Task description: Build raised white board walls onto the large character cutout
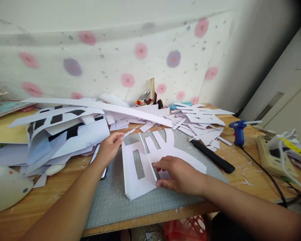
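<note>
A white foam-board cutout (139, 187) with rectangular and curved openings lies on the grey cutting mat (110, 204). A thin white strip (145, 150) stands on edge across it, and another low wall runs along its left side. My right hand (177, 174) is closed at the near end of the upright strip, thumb and fingertips against it. My left hand (112, 147) is at the cutout's far left corner, fingers curled together; what lies between the fingertips cannot be made out. Beside that hand, a phone (104, 174) lies partly hidden under the forearm.
A black-handled cutter (213, 155) lies on the mat's right side. A blue glue gun (239, 132) stands farther right, near a power strip (273, 157). White offcuts (200, 120) and a long strip (100, 106) cover the back; curled sheets (72, 137) pile at left.
</note>
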